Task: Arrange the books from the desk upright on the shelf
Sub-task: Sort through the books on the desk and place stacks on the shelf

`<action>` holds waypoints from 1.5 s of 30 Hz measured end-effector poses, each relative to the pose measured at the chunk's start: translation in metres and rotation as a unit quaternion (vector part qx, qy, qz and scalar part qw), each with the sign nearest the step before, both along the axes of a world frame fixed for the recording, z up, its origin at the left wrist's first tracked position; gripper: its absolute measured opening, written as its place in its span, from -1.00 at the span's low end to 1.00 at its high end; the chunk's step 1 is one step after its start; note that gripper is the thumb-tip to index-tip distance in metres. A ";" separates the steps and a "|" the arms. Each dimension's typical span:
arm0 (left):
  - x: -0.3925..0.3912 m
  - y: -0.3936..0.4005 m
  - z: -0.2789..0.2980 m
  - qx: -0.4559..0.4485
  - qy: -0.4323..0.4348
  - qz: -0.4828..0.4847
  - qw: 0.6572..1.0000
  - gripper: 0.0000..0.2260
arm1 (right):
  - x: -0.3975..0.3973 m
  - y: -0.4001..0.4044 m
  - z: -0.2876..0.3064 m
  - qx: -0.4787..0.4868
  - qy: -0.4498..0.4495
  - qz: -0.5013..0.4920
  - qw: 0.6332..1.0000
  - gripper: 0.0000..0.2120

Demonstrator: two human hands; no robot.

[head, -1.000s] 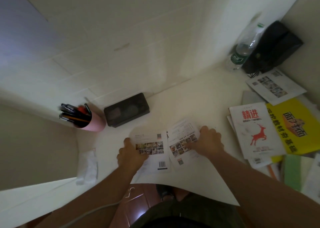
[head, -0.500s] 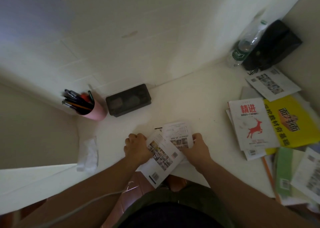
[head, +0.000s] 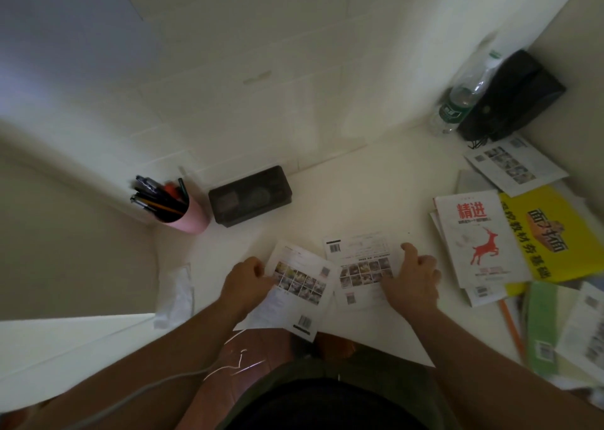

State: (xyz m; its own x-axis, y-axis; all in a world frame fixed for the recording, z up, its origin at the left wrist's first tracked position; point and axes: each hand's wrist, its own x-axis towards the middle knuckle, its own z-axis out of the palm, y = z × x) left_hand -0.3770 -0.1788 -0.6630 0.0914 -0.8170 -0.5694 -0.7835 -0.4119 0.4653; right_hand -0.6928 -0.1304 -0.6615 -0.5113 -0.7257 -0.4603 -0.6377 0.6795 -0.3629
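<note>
Two thin white books with photo grids lie at the desk's front edge. My left hand (head: 246, 279) grips the left edge of the left book (head: 299, 282), which overhangs the desk edge. My right hand (head: 413, 281) holds the right side of the right book (head: 359, 259), fingers curled over it. To the right lies a loose pile: a white book with a red deer (head: 477, 237), a yellow book (head: 555, 233), a green one (head: 542, 325) and other white booklets (head: 513, 165). No shelf is in view.
A pink pen cup (head: 183, 214) and a dark box (head: 250, 196) stand at the back left of the white desk (head: 359, 184). A plastic bottle (head: 464, 99) and a black pouch (head: 513, 96) sit at the back right. A crumpled tissue (head: 175, 295) lies left.
The two books overlapped between my hands half a second ago; now they lie apart side by side, the left one tilted over the desk edge. My right hand moved right.
</note>
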 end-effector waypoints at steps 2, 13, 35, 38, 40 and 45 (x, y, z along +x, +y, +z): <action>0.001 -0.001 0.001 0.016 0.087 0.073 0.993 -0.83 | 0.008 0.001 0.005 -0.017 0.045 0.067 0.997 -0.31; -0.015 0.038 0.007 -0.112 -0.041 -0.351 0.929 -0.61 | 0.058 0.031 -0.009 0.074 0.030 0.506 0.859 -0.06; -0.066 0.017 0.057 0.080 0.551 0.296 0.776 -0.70 | 0.072 0.000 0.030 -0.012 -0.584 -0.230 0.779 -0.61; -0.064 0.016 0.060 0.097 0.568 0.320 0.752 -0.67 | 0.067 -0.009 0.032 -0.047 -0.621 -0.262 0.737 -0.60; -0.062 0.017 0.058 0.108 0.572 0.332 0.742 -0.67 | 0.063 -0.015 0.033 -0.074 -0.641 -0.278 0.712 -0.61; -0.046 0.015 0.058 0.157 0.571 0.318 0.740 -0.64 | 0.047 -0.030 0.036 -0.124 -0.529 -0.195 0.817 -0.43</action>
